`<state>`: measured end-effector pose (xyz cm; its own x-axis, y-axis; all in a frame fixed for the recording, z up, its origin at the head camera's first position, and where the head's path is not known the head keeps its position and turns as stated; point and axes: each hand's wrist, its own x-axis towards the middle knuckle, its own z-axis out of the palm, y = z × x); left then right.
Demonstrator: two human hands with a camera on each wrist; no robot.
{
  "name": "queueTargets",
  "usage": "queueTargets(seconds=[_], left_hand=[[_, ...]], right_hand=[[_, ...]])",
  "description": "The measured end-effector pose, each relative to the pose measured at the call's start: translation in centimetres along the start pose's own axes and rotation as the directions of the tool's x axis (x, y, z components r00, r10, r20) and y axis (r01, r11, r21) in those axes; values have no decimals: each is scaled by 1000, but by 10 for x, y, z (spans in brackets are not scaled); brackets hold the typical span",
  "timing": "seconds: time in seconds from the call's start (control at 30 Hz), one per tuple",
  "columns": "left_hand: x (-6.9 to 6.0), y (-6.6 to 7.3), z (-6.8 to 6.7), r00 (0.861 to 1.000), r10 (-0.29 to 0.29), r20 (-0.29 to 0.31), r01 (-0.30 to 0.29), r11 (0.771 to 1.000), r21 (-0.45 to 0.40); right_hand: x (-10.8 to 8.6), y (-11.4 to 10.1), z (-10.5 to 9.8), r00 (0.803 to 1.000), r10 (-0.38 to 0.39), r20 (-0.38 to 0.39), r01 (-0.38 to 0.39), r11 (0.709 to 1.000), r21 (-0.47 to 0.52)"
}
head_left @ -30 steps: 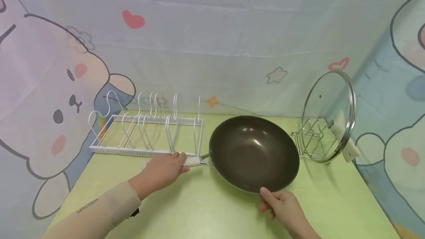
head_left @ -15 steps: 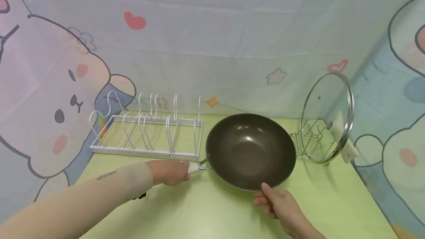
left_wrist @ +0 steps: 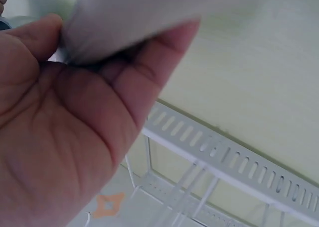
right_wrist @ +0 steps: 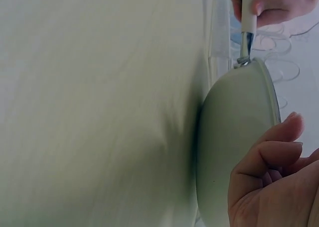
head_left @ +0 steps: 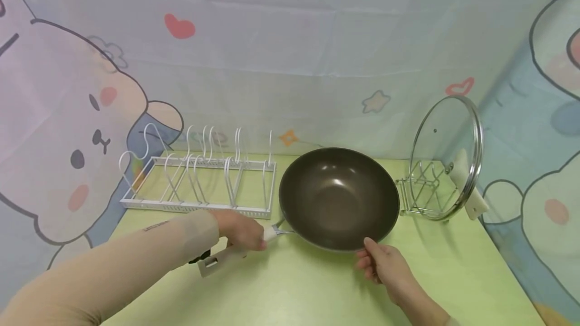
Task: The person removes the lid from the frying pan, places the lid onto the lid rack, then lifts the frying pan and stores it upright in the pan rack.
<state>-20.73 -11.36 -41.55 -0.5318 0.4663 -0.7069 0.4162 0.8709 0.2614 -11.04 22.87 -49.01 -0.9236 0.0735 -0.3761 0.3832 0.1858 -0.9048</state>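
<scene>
A dark-brown wok [head_left: 337, 205] with a pale outside [right_wrist: 232, 137] sits mid-table, its long cream handle [head_left: 271, 234] pointing to the front left. My left hand [head_left: 242, 229] grips that handle about halfway along; the handle's end with a hanging slot sticks out below the wrist. In the left wrist view, curled fingers [left_wrist: 149, 67] and the thumb lie around the handle. At the wok's near right rim, my right hand [head_left: 385, 268] holds the edge, thumb on the rim and fingers bent below it. The right wrist view shows the pale underside next to these fingers [right_wrist: 264, 162].
Behind the left hand stands a white wire pan rack [head_left: 199, 208] with upright dividers. At the right, a glass lid [head_left: 477, 165] leans upright in a small metal rack [head_left: 423, 210]. The green table [head_left: 290, 291] ends at a cartoon-print cloth [head_left: 290, 64].
The wok has shifted slightly left and back. Its handle has swung toward the front, baring the slotted end. My left hand has followed the handle, while the right hand has stayed at the rim.
</scene>
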Motion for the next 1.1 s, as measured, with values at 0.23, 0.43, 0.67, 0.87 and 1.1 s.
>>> queueTargets(seconds=[0.23, 0.43, 0.67, 0.87, 1.1], left_hand=[[6, 3, 2, 996, 43, 75, -22, 966, -257], [14, 0, 13, 992, 126, 28, -92, 846, -525], [28, 9, 29, 974, 223, 35, -124, 656, -745], [37, 18, 46, 966, 253, -49, -183, 541, -821], [43, 28, 57, 940, 298, -168, -272, 354, -895]], right_hand=[[20, -2, -10, 1000, -22, -15, 22, 999, -28], [36, -9, -22, 999, -39, -23, 37, 996, -79], [53, -18, -34, 997, -56, -47, 48, 987, -150], [67, -22, -39, 996, -76, -48, 65, 979, -192], [80, -26, -43, 994, -86, -65, 71, 975, -210]])
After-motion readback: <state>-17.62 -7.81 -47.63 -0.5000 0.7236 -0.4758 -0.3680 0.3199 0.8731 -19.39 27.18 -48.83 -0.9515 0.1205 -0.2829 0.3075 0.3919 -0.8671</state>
